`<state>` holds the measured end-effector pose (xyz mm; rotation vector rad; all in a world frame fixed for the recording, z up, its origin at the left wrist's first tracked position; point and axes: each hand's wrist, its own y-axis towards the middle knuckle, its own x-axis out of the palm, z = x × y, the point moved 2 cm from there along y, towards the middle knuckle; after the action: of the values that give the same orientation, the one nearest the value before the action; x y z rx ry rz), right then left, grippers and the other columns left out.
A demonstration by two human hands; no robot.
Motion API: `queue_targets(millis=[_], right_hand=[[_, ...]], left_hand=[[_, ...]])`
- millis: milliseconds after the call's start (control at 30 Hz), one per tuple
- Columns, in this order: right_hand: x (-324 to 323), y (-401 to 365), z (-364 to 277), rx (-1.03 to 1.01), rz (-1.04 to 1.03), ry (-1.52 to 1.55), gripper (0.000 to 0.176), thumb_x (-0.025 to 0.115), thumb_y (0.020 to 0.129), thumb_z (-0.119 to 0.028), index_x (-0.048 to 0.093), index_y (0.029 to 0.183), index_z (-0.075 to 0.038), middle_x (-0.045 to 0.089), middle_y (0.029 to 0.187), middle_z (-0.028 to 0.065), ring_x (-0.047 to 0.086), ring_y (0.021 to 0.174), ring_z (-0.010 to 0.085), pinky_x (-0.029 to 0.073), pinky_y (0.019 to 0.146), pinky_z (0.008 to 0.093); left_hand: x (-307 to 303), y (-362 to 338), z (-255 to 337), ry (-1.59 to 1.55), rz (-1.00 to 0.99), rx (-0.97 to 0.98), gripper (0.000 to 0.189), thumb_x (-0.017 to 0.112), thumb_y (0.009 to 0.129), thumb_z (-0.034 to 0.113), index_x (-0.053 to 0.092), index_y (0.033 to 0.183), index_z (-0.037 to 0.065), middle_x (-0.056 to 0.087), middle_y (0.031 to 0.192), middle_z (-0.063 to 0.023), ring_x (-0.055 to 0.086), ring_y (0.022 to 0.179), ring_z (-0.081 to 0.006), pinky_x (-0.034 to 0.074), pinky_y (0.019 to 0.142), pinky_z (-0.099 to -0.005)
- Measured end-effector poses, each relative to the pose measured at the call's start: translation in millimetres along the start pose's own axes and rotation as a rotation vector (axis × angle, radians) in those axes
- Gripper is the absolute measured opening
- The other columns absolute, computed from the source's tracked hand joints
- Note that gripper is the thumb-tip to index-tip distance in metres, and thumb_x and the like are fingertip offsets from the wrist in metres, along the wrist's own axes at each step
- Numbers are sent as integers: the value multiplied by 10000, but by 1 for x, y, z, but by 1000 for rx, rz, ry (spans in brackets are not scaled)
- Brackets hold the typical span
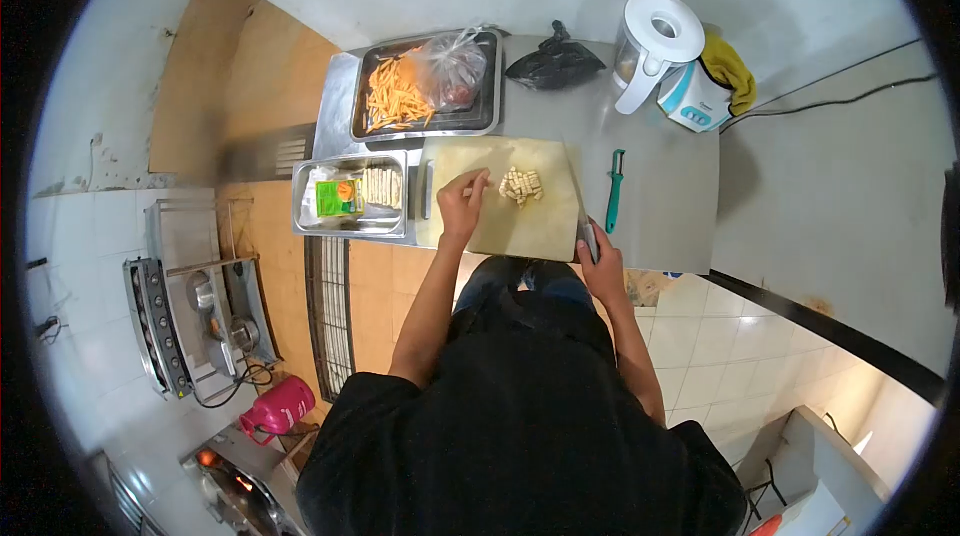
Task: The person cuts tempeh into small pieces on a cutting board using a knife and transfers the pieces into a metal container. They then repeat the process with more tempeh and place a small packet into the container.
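Note:
A pale cutting board (500, 231) lies in front of me with a small heap of diced, cream-coloured pieces (520, 186) on it. My left hand (462, 204) is over the board's left part, left of the heap. Its fingers are curled together, and whatever they may hold is hidden. At the board's lower right corner, my right hand (602, 264) grips the handle of a knife (588, 236). The blade points away from me along the board's right edge. Beside the board on the left, a steel tray (350, 228) contains pale strips (381, 188) and a green packet (338, 198).
A dark tray (490, 116) at the back holds orange sticks (395, 96) and a clear plastic bag (452, 66). Rightward are a black bag (555, 61), a green-handled peeler (615, 191), a blender jug (655, 41), its base (693, 101) and a yellow cloth (728, 71).

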<state>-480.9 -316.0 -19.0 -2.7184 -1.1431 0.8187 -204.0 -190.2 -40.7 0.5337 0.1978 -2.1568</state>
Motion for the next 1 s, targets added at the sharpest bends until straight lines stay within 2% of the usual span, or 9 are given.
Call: queue_targets(millis=[200, 267, 400, 567, 733, 833, 900, 933, 1000], right_hand=[[-2, 12, 6, -65, 100, -291, 456, 632, 974, -411, 707, 1107, 18, 708, 869, 284, 666, 795, 478, 520, 755, 521], [-1, 14, 1, -33, 105, -252, 438, 638, 974, -406, 707, 1092, 10, 705, 856, 282, 669, 807, 479, 520, 761, 522], [6, 15, -8, -78, 143, -262, 391, 643, 978, -385, 683, 981, 3, 677, 774, 256, 658, 756, 461, 500, 728, 530], [24, 20, -30, -62, 156, -129, 358, 654, 990, -310, 557, 812, -15, 561, 628, 187, 568, 565, 381, 422, 568, 474], [56, 7, -50, -94, 309, -124, 350, 654, 992, -306, 576, 828, -6, 541, 620, 173, 547, 536, 330, 407, 545, 446], [89, -4, -66, -62, 397, -71, 344, 654, 990, -308, 593, 845, -2, 545, 631, 175, 557, 562, 322, 421, 566, 448], [113, -15, -81, 44, 417, -43, 314, 657, 983, -311, 630, 887, -13, 582, 658, 174, 576, 611, 350, 460, 617, 453], [126, -17, -82, 42, 415, -49, 314, 657, 983, -311, 630, 887, -13, 582, 658, 174, 576, 611, 350, 460, 617, 453], [153, -21, -82, 59, 324, -170, 300, 661, 972, -336, 659, 932, -38, 634, 691, 171, 610, 641, 386, 496, 651, 469]], left_hand=[[-9, -10, -3, -31, 131, 21, 176, 709, 982, 168, 785, 1002, 10, 780, 861, -137, 747, 691, -169, 587, 637, -297], [-13, -11, -4, 377, -143, -142, 204, 729, 969, 228, 780, 977, 30, 780, 865, -112, 739, 672, -176, 558, 605, -314], [-17, 4, 5, 204, 119, 155, 205, 765, 920, 292, 770, 947, 90, 775, 863, -31, 732, 682, -195, 546, 609, -310], [-7, 16, 18, 332, -146, 215, 221, 775, 887, 298, 759, 992, 104, 773, 882, -45, 732, 705, -260, 571, 644, -379], [-15, 29, 15, 280, -174, 403, 227, 768, 890, 332, 759, 957, 115, 763, 826, -36, 719, 691, -307, 566, 645, -437], [-59, 52, 6, 286, -292, 262, 225, 740, 920, 338, 758, 902, 115, 735, 739, -51, 711, 688, -333, 556, 641, -453], [-106, 72, -5, 281, -92, 275, 259, 699, 958, 333, 752, 844, 105, 698, 657, -73, 690, 657, -359, 544, 628, -476], [-136, 80, 1, 308, -177, 61, 158, 684, 949, 250, 752, 938, 108, 727, 770, -110, 692, 742, -381, 546, 695, -483], [-179, 87, -34, 164, -48, 223, 201, 699, 898, 149, 720, 1093, 106, 743, 967, -133, 692, 910, -374, 546, 809, -471]])
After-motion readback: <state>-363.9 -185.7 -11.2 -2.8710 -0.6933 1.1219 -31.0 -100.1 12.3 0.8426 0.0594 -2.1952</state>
